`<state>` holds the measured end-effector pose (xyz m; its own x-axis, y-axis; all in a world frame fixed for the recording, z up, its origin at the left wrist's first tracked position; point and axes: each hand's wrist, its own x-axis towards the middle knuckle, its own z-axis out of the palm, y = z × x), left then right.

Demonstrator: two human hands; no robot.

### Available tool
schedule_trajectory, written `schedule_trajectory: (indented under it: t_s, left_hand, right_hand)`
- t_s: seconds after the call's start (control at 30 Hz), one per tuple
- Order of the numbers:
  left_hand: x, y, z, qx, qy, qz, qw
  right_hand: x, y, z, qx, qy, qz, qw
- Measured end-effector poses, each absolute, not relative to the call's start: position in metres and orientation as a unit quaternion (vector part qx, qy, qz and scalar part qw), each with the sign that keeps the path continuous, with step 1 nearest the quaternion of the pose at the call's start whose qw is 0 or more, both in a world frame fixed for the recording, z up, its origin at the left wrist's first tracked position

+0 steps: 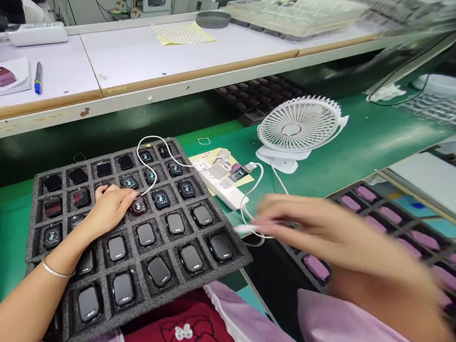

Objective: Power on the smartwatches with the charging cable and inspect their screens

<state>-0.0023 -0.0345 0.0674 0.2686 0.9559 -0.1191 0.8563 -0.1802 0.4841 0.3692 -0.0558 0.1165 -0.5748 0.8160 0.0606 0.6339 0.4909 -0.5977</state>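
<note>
A dark grey foam tray (138,261) holds several smartwatches in its square compartments, some with lit screens and some face down. My left hand (111,206) is over the tray's middle, fingers bent and thumb at a smartwatch (138,205) with a lit screen. A white charging cable (155,171) runs from a power strip (223,189) to that thumb and appears pinched there; its tip is hidden. To the right of the tray, my right hand (313,227), blurred, pinches a white cable connector (244,228) between thumb and fingers.
A white fan (303,124) stands behind the power strip on the green bench. At right, another tray (396,232) holds pink-cased pieces. A white shelf (126,58) crosses the back, with a pen (38,79) and clear plastic trays (299,17). Another dark tray (262,95) is beneath it.
</note>
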Motion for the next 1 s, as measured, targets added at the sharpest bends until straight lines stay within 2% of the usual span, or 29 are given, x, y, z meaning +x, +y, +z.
schedule_trajectory:
  t_s: [0.17,0.33,0.5,0.8,1.0]
  left_hand:
    - [-0.002,-0.037,0.069,0.764,0.587,0.117,0.242]
    - [-0.003,-0.036,0.065,0.765,0.587,0.122,0.234]
    - [-0.003,-0.035,0.064,0.766,0.587,0.124,0.231]
    - [0.0,-0.037,0.068,0.759,0.589,0.116,0.251]
    - [0.005,-0.035,0.069,0.773,0.563,0.093,0.275]
  right_hand:
    - [0.342,-0.044,0.076,-0.4,-0.831,0.344,0.178]
    - [0.35,-0.043,0.077,-0.364,-0.852,0.341,0.162]
    - [0.355,-0.041,0.075,-0.37,-0.859,0.286,0.208]
    - [0.347,-0.039,0.074,-0.372,-0.899,0.2,0.118]
    - [0.342,-0.034,0.085,-0.35,-0.9,0.218,0.14]
